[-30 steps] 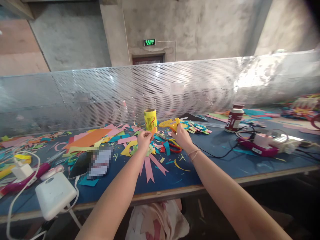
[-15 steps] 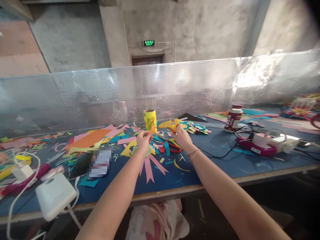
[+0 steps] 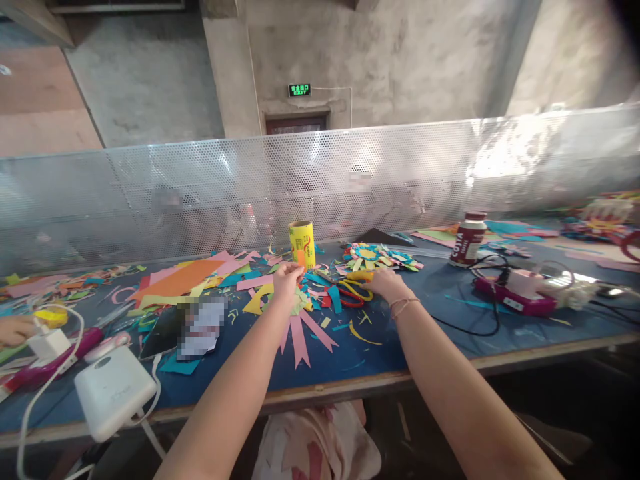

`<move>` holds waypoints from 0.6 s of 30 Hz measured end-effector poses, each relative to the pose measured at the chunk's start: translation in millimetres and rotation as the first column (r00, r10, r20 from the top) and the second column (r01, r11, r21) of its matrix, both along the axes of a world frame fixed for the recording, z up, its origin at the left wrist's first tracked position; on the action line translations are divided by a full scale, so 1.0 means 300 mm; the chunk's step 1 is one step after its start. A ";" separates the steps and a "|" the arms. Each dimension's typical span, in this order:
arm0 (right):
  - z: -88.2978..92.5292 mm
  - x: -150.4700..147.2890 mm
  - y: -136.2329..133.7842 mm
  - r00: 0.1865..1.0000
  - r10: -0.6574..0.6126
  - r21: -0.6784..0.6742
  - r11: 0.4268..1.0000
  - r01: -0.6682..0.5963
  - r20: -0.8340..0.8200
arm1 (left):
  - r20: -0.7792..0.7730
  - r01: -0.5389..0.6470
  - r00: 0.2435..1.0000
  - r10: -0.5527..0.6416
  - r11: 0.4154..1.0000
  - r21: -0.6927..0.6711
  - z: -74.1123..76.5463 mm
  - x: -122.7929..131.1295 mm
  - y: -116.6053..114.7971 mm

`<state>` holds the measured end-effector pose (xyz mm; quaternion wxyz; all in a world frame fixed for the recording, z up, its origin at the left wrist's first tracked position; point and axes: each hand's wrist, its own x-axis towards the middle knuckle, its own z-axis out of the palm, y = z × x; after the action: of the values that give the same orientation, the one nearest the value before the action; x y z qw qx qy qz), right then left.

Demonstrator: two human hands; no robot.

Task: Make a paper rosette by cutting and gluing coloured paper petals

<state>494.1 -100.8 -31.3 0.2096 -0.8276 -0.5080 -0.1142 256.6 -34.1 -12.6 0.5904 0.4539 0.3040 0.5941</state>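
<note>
My left hand [image 3: 287, 283] pinches a small orange paper strip [image 3: 301, 256] upright, in front of a yellow cardboard tube [image 3: 301, 240]. Just below that hand lies a paper flower piece with pink ribbon tails [image 3: 299, 340], partly covered by the hand and forearm. My right hand [image 3: 389, 287] is closed around a yellow hot glue gun [image 3: 361, 275], low at the table surface; its grip is mostly hidden by the fingers. Scissors with red and yellow handles [image 3: 355, 297] lie right beside the gun. A finished-looking paper flower [image 3: 367, 255] rests behind it.
Paper scraps and an orange sheet [image 3: 175, 280] cover the left side. A phone [image 3: 203, 327], white charger [image 3: 115, 393] and power strip [image 3: 65, 360] lie there too. At right stand a coffee bottle [image 3: 469, 240] and a purple power strip [image 3: 515, 297]. Another person's hand [image 3: 15, 330] shows far left.
My right hand has moved right and down with the glue gun, away from the orange strip, uncovering the paper flower behind. My left hand has stayed nearly in place. Another person's hand shows more at left.
</note>
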 end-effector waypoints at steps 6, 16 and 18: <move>0.075 -0.175 -0.008 0.888 0.427 0.265 0.848 -0.459 0.172 | 0.009 0.067 0.998 -0.067 0.997 -0.045 0.016 0.009 -0.031; 0.070 -0.304 0.000 0.615 0.703 0.406 0.476 -0.780 0.358 | 0.175 0.252 0.954 -0.243 0.967 -0.031 0.026 0.026 -0.078; 0.072 -0.303 -0.003 0.604 0.719 0.418 0.458 -0.784 0.344 | 0.195 0.275 0.945 -0.263 0.961 -0.037 0.028 0.029 -0.082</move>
<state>403.1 -101.6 -9.7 0.4274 -0.4162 -0.7788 -0.1939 265.2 -58.7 -4.1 0.7063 0.4138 0.2009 0.5380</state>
